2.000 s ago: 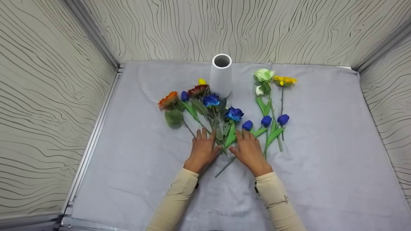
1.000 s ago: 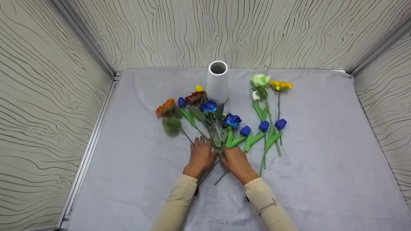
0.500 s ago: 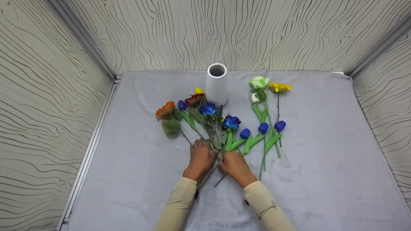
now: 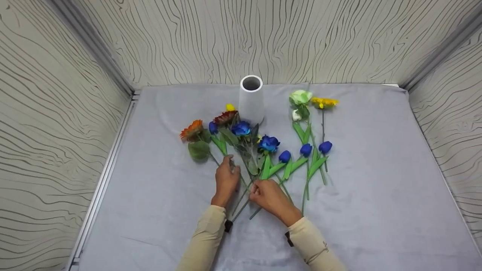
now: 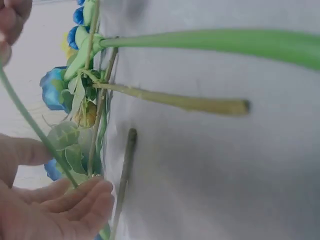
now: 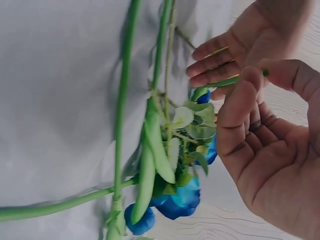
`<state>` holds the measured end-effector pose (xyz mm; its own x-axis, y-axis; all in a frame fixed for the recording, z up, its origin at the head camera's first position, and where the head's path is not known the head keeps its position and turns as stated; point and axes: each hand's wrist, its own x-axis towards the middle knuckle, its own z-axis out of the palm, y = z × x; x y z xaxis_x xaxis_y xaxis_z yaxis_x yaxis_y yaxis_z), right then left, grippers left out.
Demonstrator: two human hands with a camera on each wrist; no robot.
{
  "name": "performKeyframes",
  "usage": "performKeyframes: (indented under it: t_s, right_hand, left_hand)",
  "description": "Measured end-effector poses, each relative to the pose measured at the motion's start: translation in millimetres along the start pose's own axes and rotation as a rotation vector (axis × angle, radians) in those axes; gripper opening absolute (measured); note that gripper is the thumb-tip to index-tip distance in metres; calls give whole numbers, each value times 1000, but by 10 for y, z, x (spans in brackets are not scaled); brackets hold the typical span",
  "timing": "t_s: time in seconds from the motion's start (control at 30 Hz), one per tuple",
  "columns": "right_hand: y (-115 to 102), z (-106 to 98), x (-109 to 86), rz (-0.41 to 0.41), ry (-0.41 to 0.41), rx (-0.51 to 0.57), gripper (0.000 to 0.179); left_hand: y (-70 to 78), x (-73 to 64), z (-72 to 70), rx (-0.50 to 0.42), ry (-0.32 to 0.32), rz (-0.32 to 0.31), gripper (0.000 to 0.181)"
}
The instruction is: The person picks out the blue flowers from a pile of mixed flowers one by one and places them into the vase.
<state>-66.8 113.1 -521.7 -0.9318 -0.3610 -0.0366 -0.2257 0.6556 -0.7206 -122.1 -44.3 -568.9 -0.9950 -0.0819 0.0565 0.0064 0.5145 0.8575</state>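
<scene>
A blue tulip (image 4: 213, 128) slants left of centre in the head view, bloom toward the upper left. Its thin green stem (image 5: 34, 123) is pinched near its end.

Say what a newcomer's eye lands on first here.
Probably the white vase, upright near the back edge of the gray cloth. Next, likely the vivid flowers lying nearer the person: a ruffled blue bloom near the middle and an orange flower at the head view's left. Then the right hand, pinching a green stem beside the left hand.
</scene>
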Motion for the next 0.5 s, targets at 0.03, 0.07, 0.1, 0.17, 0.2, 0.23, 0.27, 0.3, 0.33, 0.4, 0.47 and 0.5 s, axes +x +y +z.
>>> performKeyframes:
  t_s: [0.03, 0.07, 0.1, 0.17, 0.2, 0.23, 0.27, 0.3, 0.33, 0.4, 0.47, 0.5]
  right_hand:
    - [-16, -4, -9, -7, -10, 5, 11]
    - [-28, -5, -18, -15, -18, 10, 11]
    - [-39, -6, -27, -20, -24, 14, 11]
    - [-57, -6, -53, -27, -34, 28, 12]
    - [-64, -4, -70, -27, -41, 34, 13]
    - [-68, 0, -88, -30, -46, 38, 13]
    - [-70, 5, -107, -33, -52, 42, 13]
    - [-69, 13, -124, -38, -56, 45, 13]
    - [-67, 20, -142, -43, -60, 45, 14]
    - [-60, 35, -171, -53, -66, 43, 14]
    - [-48, 45, -185, -56, -65, 43, 14]
    - [-42, 47, -189, -53, -65, 42, 13]
  left_hand:
    - [-4, 11, -5, -37, 13, -18, 40]
    - [-9, 21, -8, -74, 26, -36, 40]
    - [-13, 30, -12, -107, 40, -50, 40]
    - [-20, 48, -18, -161, 74, -90, 41]
    - [-22, 56, -21, -189, 89, -112, 42]
    - [-24, 65, -25, -215, 100, -139, 43]
    - [-25, 73, -30, -245, 108, -167, 44]
    - [-25, 82, -36, -280, 112, -192, 46]
    - [-22, 92, -45, -319, 115, -218, 48]
    - [-12, 110, -65, -393, 111, -255, 51]
    - [1, 134, -89, -461, 102, -278, 52]
    - [11, 147, -102, -484, 100, -280, 50]
